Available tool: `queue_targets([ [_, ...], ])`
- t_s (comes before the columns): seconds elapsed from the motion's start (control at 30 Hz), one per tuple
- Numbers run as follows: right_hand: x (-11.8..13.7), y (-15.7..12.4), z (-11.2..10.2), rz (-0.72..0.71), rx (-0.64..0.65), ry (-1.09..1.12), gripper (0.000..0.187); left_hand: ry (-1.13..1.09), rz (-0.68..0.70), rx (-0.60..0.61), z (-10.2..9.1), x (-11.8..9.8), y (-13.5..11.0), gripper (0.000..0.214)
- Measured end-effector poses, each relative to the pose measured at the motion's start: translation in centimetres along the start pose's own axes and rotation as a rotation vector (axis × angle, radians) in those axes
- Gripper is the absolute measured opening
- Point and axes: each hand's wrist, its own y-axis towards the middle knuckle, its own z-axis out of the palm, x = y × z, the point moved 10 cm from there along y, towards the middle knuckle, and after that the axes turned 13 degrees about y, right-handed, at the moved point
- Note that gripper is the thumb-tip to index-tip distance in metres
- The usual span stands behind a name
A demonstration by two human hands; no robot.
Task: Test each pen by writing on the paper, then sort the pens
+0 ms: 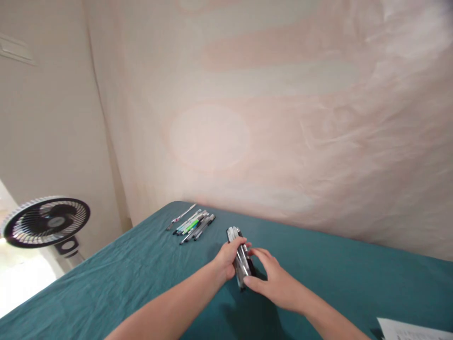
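Note:
A bundle of pens (242,267), mostly clear, grey and black, is held at a slant above the cloth-covered table. My left hand (229,257) wraps around it from the left, its thumb lying across the upper part. From the right, my right hand (274,281) grips the bundle's side, with the thumb at the lower end and the fingers higher up. Some of the right fingertips are hidden behind the pens. Farther back to the left, several loose pens (203,225) lie side by side, a bright green one (191,225) among them.
Beyond the loose pens, a thin, pale pen-like item (183,214) lies apart. A dark teal cloth (141,269) covers the table. White paper (412,329) shows at the lower right. A fan (53,222) stands off the left edge, and a pale sheet (300,118) hangs behind.

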Motion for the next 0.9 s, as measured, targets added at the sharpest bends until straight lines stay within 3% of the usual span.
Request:
queue_targets([
  [0.2,-3.6,-3.1,-0.7,0.092,0.012,-0.081,0.049,0.577,0.093,-0.23,-8.7,-5.4,3.4,0.017],
  [0.3,-4.5,-3.5,-0.6,0.067,-0.029,-0.164,0.041,0.879,0.097,-0.384,-11.4,-7.2,4.8,0.021],
  [0.57,-4.7,-3.6,-0.3,0.0,-0.047,-0.252,0.036,1.398,0.081,-0.599,-12.0,-7.6,7.4,0.035],
  [0.73,-4.7,-3.6,-0.5,-0.011,-0.055,-0.285,0.036,1.563,0.116,-0.714,-12.1,-8.0,7.6,0.058],
  [0.9,-4.5,-3.7,-0.4,-0.008,-0.061,-0.298,0.034,1.638,0.132,-0.728,-12.2,-6.8,7.7,0.078],
])
